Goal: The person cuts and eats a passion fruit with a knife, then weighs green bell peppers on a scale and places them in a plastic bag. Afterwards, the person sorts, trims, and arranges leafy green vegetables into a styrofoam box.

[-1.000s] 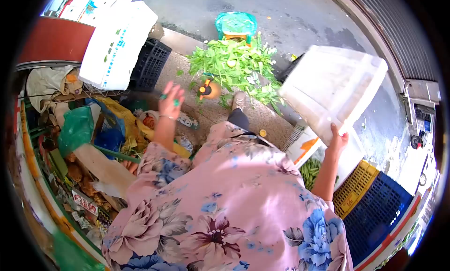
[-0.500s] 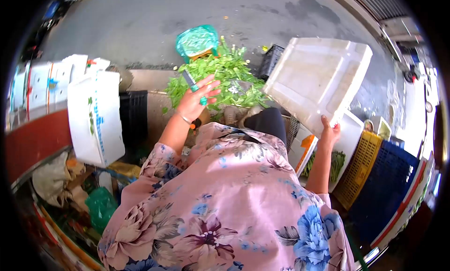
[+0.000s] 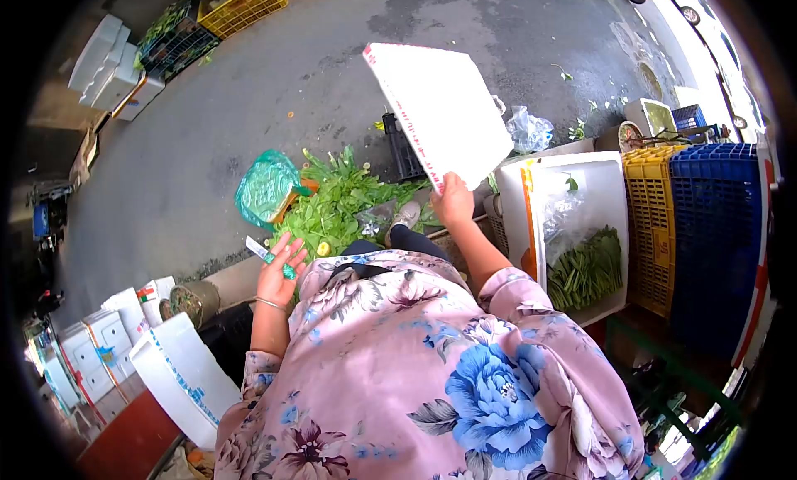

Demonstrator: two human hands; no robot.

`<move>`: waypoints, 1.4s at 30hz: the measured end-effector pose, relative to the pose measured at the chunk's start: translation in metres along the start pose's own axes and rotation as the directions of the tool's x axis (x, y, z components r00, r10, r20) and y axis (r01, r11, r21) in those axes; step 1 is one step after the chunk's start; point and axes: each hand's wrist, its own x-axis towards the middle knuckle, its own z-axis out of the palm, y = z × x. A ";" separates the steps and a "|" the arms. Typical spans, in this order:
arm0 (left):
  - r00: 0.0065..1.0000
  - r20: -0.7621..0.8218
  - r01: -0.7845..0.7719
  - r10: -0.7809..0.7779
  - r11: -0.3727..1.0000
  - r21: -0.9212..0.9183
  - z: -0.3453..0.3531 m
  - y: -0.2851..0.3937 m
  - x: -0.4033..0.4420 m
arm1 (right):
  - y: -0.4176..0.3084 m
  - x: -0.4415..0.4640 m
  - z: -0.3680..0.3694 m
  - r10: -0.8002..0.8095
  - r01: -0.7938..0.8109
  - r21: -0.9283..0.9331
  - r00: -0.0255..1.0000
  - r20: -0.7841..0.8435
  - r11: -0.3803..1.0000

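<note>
My right hand (image 3: 453, 200) grips the lower edge of a white foam box lid (image 3: 444, 111), held up and tilted, with red lettering along its side. Just right of that hand stands an open white foam box (image 3: 519, 223). Inside it lie bunched leafy greens (image 3: 588, 272) and a clear plastic bag (image 3: 564, 219). My left hand (image 3: 281, 268) is closed around what looks like a small knife (image 3: 258, 248); a pale blade and green handle show between partly spread fingers. Beyond that hand, a heap of loose greens (image 3: 340, 198) lies on the ground beside a green plastic bag (image 3: 267, 190).
Yellow (image 3: 650, 231) and blue crates (image 3: 716, 239) stand stacked at right. Behind the lid is a black crate (image 3: 403, 148). More foam boxes (image 3: 187, 376) sit at lower left. Across the grey road (image 3: 332, 73) are another yellow crate (image 3: 243, 7) and several foam boxes.
The lid has moved left and turned, now showing its white face and lettered edge. The open foam box with greens has come into fuller view as the camera turned right. My left hand keeps its hold.
</note>
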 end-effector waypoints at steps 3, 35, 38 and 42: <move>1.000 -0.031 0.010 -0.007 0.996 0.094 0.030 0.011 0.051 | 0.017 0.004 0.047 0.253 -0.223 -0.124 0.789 0.560 0.967; 0.700 0.160 -0.048 -0.696 0.178 0.983 0.292 -0.026 0.171 | -0.006 -0.246 0.211 0.750 -0.605 0.565 -0.083 0.656 -0.561; 0.684 0.146 -0.207 -0.715 0.001 0.978 0.307 -0.064 0.149 | 0.001 -0.215 0.191 0.898 -0.470 0.787 -0.028 0.439 -0.399; 0.637 0.139 -0.358 -0.759 -0.132 0.924 0.323 -0.112 0.110 | 0.009 -0.163 0.054 0.787 -0.159 0.907 0.453 0.418 -0.390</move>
